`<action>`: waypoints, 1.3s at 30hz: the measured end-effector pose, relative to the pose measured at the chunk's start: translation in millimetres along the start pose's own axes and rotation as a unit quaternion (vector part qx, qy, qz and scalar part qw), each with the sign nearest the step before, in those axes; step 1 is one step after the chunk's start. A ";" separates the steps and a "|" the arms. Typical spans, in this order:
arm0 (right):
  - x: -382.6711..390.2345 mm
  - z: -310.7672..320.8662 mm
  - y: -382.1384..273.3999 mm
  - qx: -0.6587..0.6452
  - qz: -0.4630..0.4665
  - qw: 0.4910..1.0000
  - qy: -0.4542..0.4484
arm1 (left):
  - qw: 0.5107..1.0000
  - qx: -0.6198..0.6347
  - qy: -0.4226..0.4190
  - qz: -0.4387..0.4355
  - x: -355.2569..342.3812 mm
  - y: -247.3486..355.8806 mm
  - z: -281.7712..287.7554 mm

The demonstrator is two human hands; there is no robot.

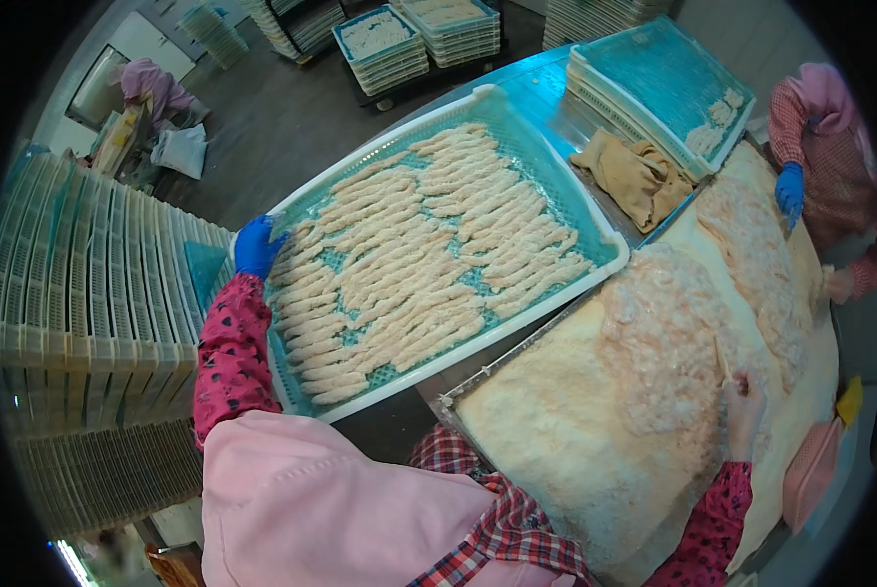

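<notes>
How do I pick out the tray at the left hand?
From the bed of pale powder at right, go left to the large white-rimmed tray. It holds rows of pale strips. Unlike the stacked trays at far left, it has the blue-gloved left hand at its far left corner.

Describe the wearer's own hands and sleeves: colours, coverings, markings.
Left hand: covered by a bright blue, close-fitting glove. Right hand: no coloured glove; it looks bare. Both arms: long hot-pink fabric sleeves with scattered dark printed shapes, too small to make out reliably. No cables visible on either arm.
</notes>
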State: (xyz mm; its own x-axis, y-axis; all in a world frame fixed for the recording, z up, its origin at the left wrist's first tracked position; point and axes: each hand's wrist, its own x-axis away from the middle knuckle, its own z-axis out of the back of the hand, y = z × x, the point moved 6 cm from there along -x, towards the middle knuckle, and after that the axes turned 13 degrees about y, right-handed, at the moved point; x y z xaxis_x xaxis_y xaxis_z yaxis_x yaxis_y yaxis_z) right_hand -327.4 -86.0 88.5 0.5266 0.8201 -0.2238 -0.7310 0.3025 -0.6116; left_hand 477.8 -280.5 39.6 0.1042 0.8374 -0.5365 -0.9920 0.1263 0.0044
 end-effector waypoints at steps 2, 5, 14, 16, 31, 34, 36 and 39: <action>-0.7 -4.4 6.3 0.021 0.016 1.000 -0.008 | 0.998 -0.054 -0.016 0.018 -4.1 -5.5 -9.2; 0.7 0.5 -1.1 0.033 0.016 0.999 -0.019 | 0.996 -0.069 -0.013 0.048 -12.1 -0.4 -19.4; 5.6 7.4 -3.4 0.023 0.027 0.999 -0.017 | 0.995 0.063 -0.042 0.063 -5.3 -8.2 -32.3; 5.4 5.9 -7.7 0.038 0.025 0.999 -0.014 | 0.996 0.027 -0.024 0.078 -5.8 -12.7 -36.6; 10.9 1.1 -11.4 0.034 0.038 0.998 -0.028 | 0.986 0.075 -0.056 0.138 -13.2 -3.5 -46.7; 8.7 3.4 -14.1 0.034 0.042 0.998 -0.031 | 0.959 0.186 -0.082 0.199 -12.2 -9.8 -51.9; 7.9 6.3 -11.8 0.036 0.032 0.999 -0.025 | 0.940 0.227 -0.109 0.230 -8.4 -17.6 -61.5; 9.0 4.3 -2.7 0.037 0.003 0.999 -0.033 | 0.925 0.283 -0.098 0.235 -7.8 -28.1 -63.2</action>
State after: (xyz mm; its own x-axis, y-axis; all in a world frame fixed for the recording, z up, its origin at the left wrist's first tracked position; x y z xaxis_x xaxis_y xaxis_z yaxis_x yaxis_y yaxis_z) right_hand -322.6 -77.4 91.4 0.4936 0.8517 -0.1758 -0.7659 0.3299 -0.5519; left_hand 500.3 -324.2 -9.7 -0.2636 0.9438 -0.1994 -0.7403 -0.0654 0.6691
